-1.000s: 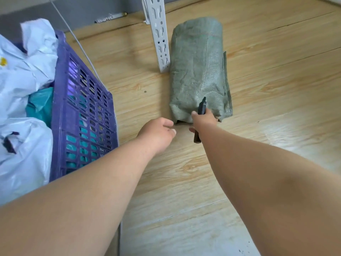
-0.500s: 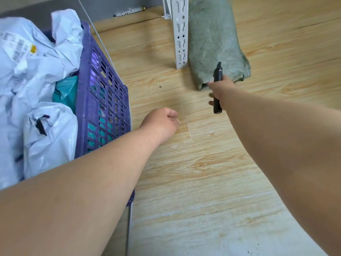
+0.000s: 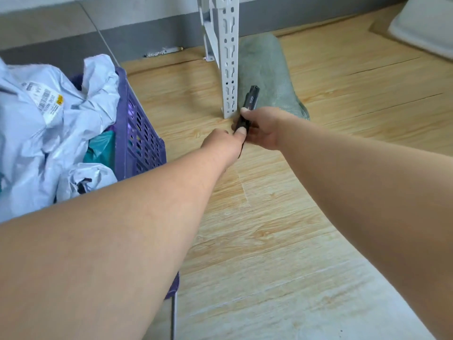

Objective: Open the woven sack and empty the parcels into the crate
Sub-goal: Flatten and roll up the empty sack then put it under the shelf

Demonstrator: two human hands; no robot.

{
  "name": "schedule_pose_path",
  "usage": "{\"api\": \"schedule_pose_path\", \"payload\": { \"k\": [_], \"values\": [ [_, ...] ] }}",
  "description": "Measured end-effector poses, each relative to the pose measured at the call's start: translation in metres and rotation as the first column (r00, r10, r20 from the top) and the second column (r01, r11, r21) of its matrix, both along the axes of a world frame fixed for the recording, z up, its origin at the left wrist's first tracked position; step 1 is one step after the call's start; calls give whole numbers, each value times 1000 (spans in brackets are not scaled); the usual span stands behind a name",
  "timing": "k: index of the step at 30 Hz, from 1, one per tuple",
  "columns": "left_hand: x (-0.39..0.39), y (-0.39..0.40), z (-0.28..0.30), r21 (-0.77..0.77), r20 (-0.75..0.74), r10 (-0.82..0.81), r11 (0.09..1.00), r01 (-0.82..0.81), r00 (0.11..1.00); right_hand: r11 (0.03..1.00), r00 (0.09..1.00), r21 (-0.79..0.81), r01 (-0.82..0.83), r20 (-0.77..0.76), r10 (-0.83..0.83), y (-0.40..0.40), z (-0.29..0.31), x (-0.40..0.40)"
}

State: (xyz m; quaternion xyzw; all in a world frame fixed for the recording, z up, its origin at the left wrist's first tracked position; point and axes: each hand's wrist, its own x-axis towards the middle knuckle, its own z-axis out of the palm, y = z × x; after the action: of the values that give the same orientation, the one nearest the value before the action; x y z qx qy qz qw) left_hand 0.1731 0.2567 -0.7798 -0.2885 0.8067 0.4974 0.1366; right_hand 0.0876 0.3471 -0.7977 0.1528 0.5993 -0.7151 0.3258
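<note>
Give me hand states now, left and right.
Left hand: thumb and fingers pinching the lower end of the black knife.
Right hand: gripping the same knife around its middle.

We see a light wood-grain floor (image 3: 282,217) running across most of the view, its plank seams showing toward 2 o'clock. At 12 o'clock a white slotted metal upright (image 3: 229,57) stands on the floor, with a second leg of the same rack just behind it. A grey baseboard (image 3: 147,38) runs along the wall at 11 o'clock, with a small pale scrap (image 3: 163,51) lying at its foot. At 1 o'clock, a white cushion-like thing (image 3: 426,23) sits partly cut off by the corner.
</note>
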Motion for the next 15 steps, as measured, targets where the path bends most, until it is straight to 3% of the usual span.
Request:
{"api": "schedule_pose_path", "payload": {
  "k": [4,6,10,15],
  "values": [
    [-31,-10,31,255,21,150,955,-151,988,994,985,109,29,-171,-10,-13,35,-4],
    [-39,-18,46,362,-9,109,927,-98,994,988,969,127,89,-239,-57,-19,52,-9],
    [-48,-36,70,379,-113,2,924,42,994,991,959,82,106,-270,-80,-31,86,-17],
    [-50,-65,121,449,-84,12,893,27,996,995,965,53,84,-254,-68,-59,136,-13]
  ]
}}
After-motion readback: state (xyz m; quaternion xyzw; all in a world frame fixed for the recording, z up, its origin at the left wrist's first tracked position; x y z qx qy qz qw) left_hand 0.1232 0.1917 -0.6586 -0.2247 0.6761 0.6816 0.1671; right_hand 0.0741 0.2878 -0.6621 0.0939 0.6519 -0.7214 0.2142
